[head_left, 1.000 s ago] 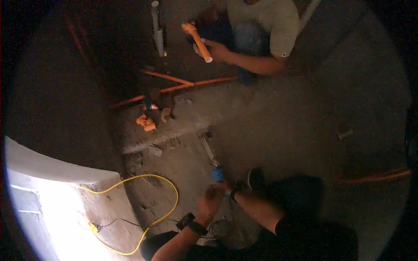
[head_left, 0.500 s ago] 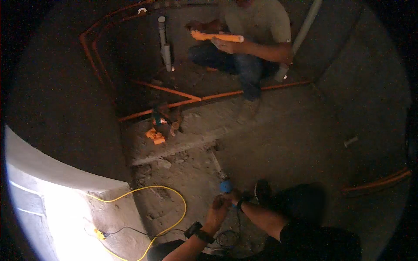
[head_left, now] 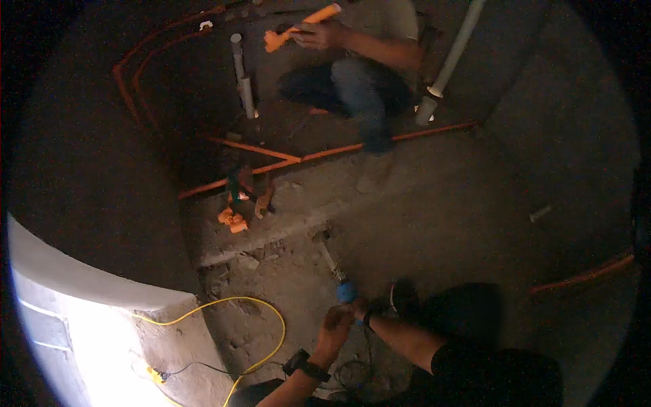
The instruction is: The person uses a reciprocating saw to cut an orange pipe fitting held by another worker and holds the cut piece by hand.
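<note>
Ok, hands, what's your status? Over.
Right hand gripping blue tool. Left hand close beside. Yellow cord looped left, clear of tool. Other person across, holding orange pipe.

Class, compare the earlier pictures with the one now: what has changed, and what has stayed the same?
The orange pipe in the co-worker's hand has swung: its plain end pointed down and right, then lay nearly level, and now points up and right. Unchanged: the wearer's left hand and right hand at the blue tool.
</note>
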Demonstrator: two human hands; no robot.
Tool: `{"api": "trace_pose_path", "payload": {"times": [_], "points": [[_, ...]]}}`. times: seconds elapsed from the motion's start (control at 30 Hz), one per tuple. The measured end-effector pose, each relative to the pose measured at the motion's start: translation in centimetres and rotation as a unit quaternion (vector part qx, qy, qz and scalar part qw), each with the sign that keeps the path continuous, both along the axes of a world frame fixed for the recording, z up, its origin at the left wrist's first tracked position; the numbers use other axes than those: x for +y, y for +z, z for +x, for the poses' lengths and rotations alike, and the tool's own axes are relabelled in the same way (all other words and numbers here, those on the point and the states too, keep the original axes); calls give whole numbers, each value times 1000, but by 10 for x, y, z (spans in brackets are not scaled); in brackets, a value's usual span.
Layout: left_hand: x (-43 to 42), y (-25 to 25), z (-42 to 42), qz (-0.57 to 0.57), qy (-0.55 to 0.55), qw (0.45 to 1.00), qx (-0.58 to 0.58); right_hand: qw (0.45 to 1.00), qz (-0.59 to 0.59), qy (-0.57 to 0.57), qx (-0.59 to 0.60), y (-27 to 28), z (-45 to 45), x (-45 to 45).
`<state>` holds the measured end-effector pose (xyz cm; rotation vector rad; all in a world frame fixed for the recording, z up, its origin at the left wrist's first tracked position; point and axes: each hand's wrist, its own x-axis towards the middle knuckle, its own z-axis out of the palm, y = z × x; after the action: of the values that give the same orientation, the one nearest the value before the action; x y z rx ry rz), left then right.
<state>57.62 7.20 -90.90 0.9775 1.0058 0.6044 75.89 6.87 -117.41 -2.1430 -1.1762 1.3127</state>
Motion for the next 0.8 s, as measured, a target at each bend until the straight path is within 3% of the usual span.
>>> {"api": "trace_pose_path", "payload": {"times": [0.07, 0.13, 0.2, 0.4, 0.53, 0.7, 0.8], "points": [[-3, -4, 0, -35, 22, 996, -78, 998, -9, 23, -62, -3, -2, -1], [-2, -13, 1, -42, 13, 996, -73, 995, -18, 32, -90, 1, -2, -4], [-2, -17, 1, -48, 3, 997, -67, 996, 19, -61, 64, 49, -13, -2], [-3, -18, 1, -43, 4, 998, -50, 998, -48, -13, 34, 44, -9, 0], [-2, -19, 1, -43, -3, 998, -42, 1000, -9, 15, 11, 37, -7, 1], [-1, -16, 0, -49, -5, 998, -34, 998, -40, 39, 4, 70, -9, 5], [0, -22, -1, -54, -15, 998, -38, 999, -2, -16, 38, 66, -13, 2]]}}
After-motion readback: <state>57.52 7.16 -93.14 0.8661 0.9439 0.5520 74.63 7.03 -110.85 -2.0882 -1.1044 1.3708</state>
